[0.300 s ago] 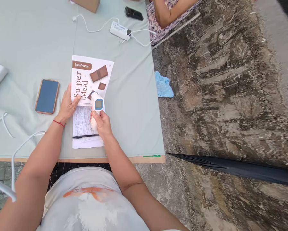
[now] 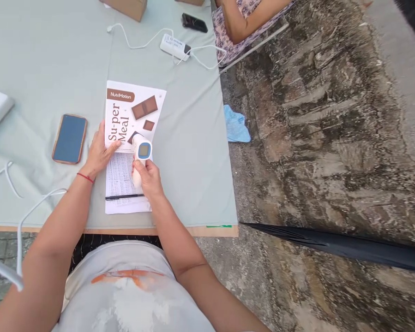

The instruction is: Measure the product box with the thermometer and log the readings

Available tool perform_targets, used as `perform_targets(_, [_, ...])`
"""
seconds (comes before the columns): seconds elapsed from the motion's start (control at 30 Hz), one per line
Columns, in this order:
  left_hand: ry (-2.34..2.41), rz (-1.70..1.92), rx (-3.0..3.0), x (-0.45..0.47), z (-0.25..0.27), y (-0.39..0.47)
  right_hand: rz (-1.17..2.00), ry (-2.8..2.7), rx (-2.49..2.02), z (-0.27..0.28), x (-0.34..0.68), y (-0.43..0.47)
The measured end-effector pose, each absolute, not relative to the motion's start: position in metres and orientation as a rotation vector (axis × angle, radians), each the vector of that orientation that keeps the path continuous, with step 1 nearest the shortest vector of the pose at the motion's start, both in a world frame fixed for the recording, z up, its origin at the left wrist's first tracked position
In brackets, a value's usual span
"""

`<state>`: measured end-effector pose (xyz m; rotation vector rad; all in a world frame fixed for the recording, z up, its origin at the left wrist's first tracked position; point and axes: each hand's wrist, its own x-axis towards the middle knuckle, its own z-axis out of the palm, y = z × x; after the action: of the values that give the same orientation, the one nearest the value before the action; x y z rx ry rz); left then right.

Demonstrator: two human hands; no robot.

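The left hand is pinched on the lower left part of a white pack with chocolate squares on its front, the thumb lying on top. (I cannot tell if it is a box or a thin folder.) The right hand is wrapped round the handle of a white and blue gadget with a little screen. The two hands are apart but near each other. The pack is inside the near edge of the tabletop, and the gadget covers its bottom right corner in this view.

What could go wrong? If the gadget dips, it might knock the pack, and the pack could slip, since only one thumb shows on its front. The papers lie loose by the near edge, so a puff of wind or a dragging wrist could push them off. The black pen lies across them, right by the right wrist. A bump might roll it over that edge. The white cord runs close to the left arm, and a snag there could tug it. The phone is just beside the left hand, so a sideways swing could hit it.
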<state>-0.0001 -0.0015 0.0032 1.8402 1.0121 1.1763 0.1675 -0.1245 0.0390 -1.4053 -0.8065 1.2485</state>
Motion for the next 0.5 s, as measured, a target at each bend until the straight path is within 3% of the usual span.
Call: perform_targets(0.5, [0.923, 1.175, 1.871, -0.002, 0.004, 0.0, 1.288, -0.76, -1.353, 0.052, 0.165, -0.138])
